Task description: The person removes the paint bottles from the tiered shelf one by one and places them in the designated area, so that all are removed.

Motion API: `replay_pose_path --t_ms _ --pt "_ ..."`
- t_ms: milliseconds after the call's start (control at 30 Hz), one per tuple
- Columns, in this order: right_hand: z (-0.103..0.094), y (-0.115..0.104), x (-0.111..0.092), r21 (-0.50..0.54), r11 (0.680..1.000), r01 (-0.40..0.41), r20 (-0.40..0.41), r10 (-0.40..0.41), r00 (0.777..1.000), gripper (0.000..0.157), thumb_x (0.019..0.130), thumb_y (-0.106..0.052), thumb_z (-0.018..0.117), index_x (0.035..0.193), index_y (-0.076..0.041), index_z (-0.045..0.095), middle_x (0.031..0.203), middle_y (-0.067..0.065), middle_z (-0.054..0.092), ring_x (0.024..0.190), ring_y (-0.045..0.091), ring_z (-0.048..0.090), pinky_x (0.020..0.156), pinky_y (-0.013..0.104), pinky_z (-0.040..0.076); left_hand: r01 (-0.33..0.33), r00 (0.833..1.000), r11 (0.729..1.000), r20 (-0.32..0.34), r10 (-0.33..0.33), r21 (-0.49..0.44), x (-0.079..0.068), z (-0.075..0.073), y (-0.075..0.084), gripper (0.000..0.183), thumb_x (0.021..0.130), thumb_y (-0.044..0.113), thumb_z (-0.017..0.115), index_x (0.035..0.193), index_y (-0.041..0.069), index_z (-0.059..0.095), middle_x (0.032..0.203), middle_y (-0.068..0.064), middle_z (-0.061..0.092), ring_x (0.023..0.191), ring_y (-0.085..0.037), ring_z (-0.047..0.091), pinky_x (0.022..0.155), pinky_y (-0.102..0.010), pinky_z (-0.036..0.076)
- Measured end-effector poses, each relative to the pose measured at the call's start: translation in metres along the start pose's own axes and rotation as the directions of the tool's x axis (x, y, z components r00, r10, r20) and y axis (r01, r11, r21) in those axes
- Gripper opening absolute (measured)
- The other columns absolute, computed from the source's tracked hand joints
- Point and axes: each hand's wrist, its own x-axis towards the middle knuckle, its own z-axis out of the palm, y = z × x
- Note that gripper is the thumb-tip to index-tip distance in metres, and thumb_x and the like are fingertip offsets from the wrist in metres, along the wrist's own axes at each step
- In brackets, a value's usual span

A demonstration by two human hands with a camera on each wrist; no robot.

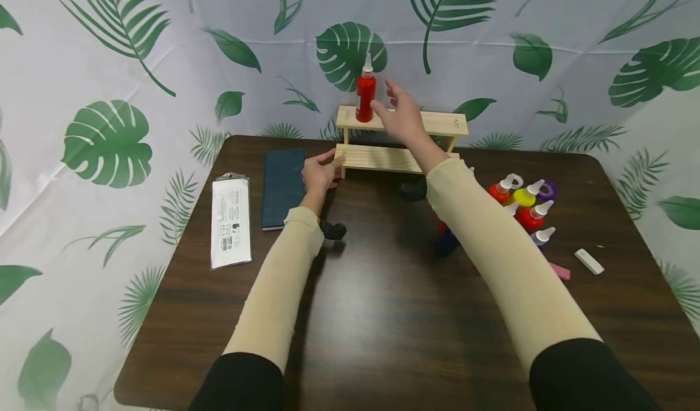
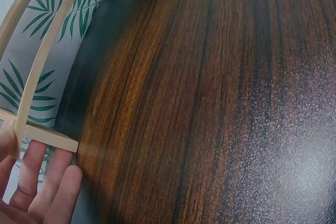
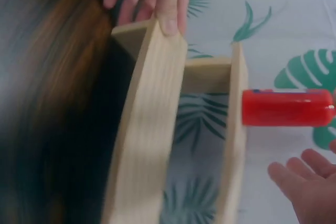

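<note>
A two-tier wooden shelf (image 1: 380, 157) stands at the back of the table. My left hand (image 1: 319, 175) holds the left end of its lower tier, thumb on top and fingers at the side and underneath, as the right wrist view shows. On the left part of the upper tier stands an upright red squeeze bottle (image 1: 365, 100) with a white pointed nozzle. My right hand (image 1: 403, 116) hovers just right of this bottle, fingers spread and holding nothing. The right wrist view shows a gap between the fingertips (image 3: 278, 172) and the red bottle (image 3: 286, 107).
Right of the shelf are several squeeze bottles, among them a yellow one (image 1: 524, 197), partly hidden by my right sleeve. A white block (image 1: 589, 261) lies near them. To the left lie a dark blue notebook (image 1: 282, 186) and a white package (image 1: 231, 222). Behind hangs a leaf-print cloth (image 1: 262, 70).
</note>
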Motion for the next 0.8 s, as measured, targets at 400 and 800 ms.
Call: replay_pose_path --t_ms 400,800 --pt "0.02 -0.011 0.021 0.112 0.991 -0.066 -0.004 0.067 0.998 0.073 0.098 -0.039 0.051 0.156 -0.028 0.006 0.16 -0.003 0.011 0.146 0.011 0.011 0.118 0.032 0.016 0.006 1.0 1.0 0.005 -0.006 -0.003 0.0 0.003 0.0 0.037 0.08 0.041 0.077 0.115 0.034 0.071 0.087 -0.004 0.074 0.073 -0.014 0.071 0.061 -0.034 0.058" --pt "0.028 -0.016 0.02 0.095 0.993 -0.066 -0.165 0.081 0.983 0.045 0.097 -0.032 0.055 0.138 -0.022 0.04 0.148 -0.002 0.041 0.135 0.015 0.038 0.11 0.032 0.033 0.01 1.0 1.0 0.004 -0.01 -0.007 0.004 -0.001 0.0 0.037 0.079 0.04 0.077 0.116 0.034 0.071 0.089 -0.003 0.074 0.074 -0.015 0.071 0.06 -0.034 0.058"
